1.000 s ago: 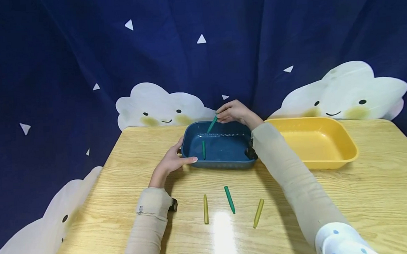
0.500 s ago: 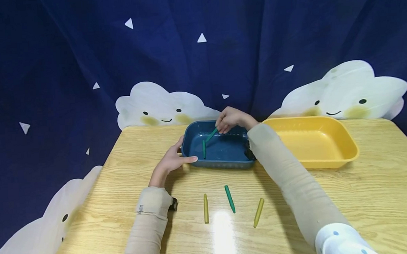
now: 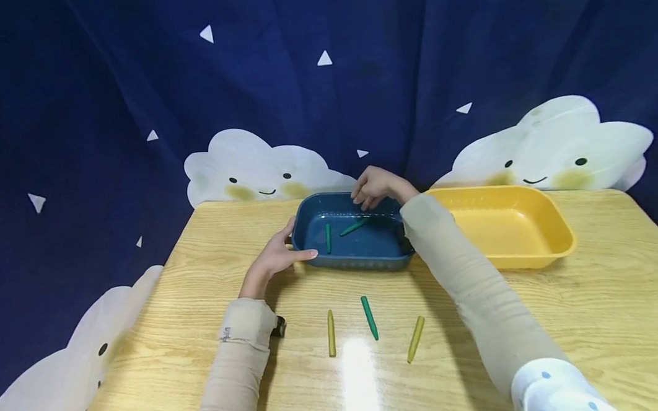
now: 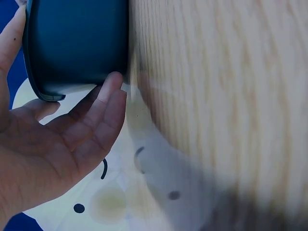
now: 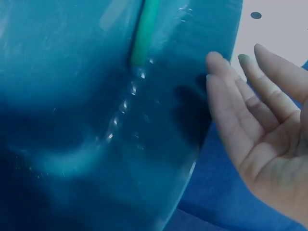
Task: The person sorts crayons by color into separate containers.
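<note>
My left hand (image 3: 276, 256) grips the left end of a dark blue plastic basin (image 3: 360, 263), its thumb over the front rim. The left wrist view has the fingers against the outer wall. Inside the basin lie two green crayons, one upright in view (image 3: 328, 238) and one slanted (image 3: 354, 227). Over the back rim, my right hand (image 3: 378, 185) holds nothing; its fingers are loosely bent. In the right wrist view, the slanted green crayon (image 5: 145, 36) lies on the basin floor, apart from the fingertips.
On the wooden table (image 3: 219, 236) in front lie a yellow crayon (image 3: 331, 333), a green crayon (image 3: 369, 318) and another yellow crayon (image 3: 416, 339). A yellow basin (image 3: 505, 262) stands to the right, partly behind the right sleeve. A blue cloud-print curtain (image 3: 312, 94) hangs behind.
My right hand lowered a green crayon into the blue basin, let it go and rose slightly. The crayon now lies beside the first one. My left hand stays at the basin's left end.
</note>
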Available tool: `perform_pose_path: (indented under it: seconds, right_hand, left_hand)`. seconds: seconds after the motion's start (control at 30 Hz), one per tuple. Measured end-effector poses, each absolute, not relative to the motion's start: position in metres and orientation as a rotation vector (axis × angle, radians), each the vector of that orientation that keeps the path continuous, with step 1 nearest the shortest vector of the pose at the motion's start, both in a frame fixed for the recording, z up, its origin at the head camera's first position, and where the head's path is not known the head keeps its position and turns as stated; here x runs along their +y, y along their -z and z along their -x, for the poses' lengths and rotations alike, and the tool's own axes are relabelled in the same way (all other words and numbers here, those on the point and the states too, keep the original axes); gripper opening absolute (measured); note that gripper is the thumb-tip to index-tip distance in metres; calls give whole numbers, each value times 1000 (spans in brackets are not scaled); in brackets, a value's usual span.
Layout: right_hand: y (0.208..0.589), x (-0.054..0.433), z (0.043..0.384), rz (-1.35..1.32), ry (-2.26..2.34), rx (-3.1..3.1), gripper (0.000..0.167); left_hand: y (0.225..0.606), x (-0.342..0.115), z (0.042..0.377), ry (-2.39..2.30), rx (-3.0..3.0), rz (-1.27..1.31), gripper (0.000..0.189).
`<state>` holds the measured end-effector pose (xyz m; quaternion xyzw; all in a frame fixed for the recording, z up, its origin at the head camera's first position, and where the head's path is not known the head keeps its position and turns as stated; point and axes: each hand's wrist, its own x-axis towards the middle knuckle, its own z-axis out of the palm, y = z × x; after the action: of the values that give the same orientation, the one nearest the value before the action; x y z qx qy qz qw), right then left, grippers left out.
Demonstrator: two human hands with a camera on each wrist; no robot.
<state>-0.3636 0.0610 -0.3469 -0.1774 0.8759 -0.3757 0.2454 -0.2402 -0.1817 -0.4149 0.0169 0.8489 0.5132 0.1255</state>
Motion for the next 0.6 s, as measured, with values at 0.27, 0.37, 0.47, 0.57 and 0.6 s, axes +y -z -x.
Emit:
perform_pose_path:
  seconds: [0.27,0.37,0.47,0.57,0.6]
  right_hand:
    - [329,72,351,418,1306,2245,28]
    - [326,76,345,427,1377,2187,32]
    - [325,80,337,462,1425,2161,34]
    - [327,83,330,503,1454,2157,36]
    - [327,84,327,512,1462,2152,37]
  left_hand:
    - [412,-180,239,-1479,2480,-33,98]
    - [411,-181,239,-1477,2469,-20,100]
    - [412,-181,240,-1479,2461,-10,100]
    - [413,-181,239,-1476,2461,-8,99]
    - [412,-181,238,-1472,2462,-6,99]
